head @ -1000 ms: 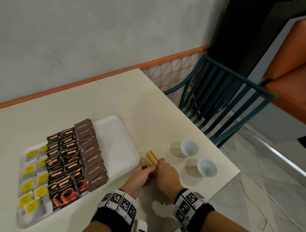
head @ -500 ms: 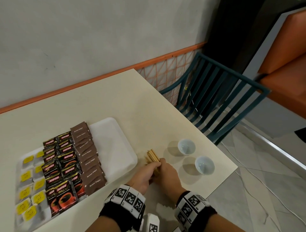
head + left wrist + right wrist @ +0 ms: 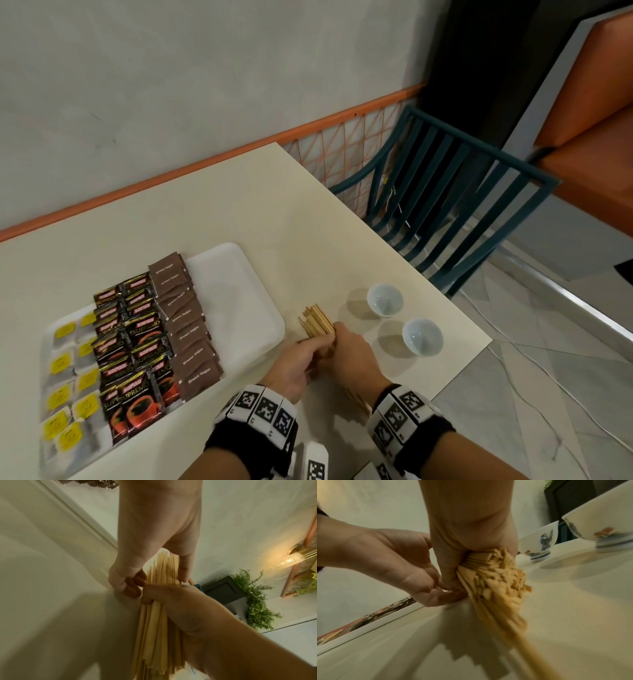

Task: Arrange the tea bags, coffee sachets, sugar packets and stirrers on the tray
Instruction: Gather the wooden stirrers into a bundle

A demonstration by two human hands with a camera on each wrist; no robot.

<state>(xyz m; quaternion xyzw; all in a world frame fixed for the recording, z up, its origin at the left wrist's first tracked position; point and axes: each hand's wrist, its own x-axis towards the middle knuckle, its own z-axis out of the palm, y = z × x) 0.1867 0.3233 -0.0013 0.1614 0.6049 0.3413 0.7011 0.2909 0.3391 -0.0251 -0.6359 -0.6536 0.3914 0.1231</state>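
Overhead, from the head camera, both hands meet at the near edge of the cream counter (image 3: 239, 205), just right of the white rectangular plastic tray (image 3: 233, 294). The left hand (image 3: 294, 363) and right hand (image 3: 352, 356) each have fingers curled around one bundle of thin flat wooden stirrers (image 3: 317, 323), whose far ends fan out beyond the knuckles. On the tray lie yellow-tagged tea bags (image 3: 65, 394) at the left, black-and-red coffee sachets (image 3: 133, 349) in the middle and brown sugar packets (image 3: 188, 329) beside them; its right part is bare. Two small white porcelain cups (image 3: 385, 301) stand on the counter right of the hands.

Next, the left wrist view shows the left hand (image 3: 159, 534) with thumb and fingers (image 3: 184, 569) pinching the stirrers (image 3: 163, 568), while the right hand (image 3: 188, 608) wraps the bundle lower down.

Finally, the right wrist view has the right hand (image 3: 471, 531) gripping the stirrers (image 3: 496, 574) tightly, the left hand (image 3: 393, 558) pinching alongside, the tray's rim (image 3: 368, 628) behind.
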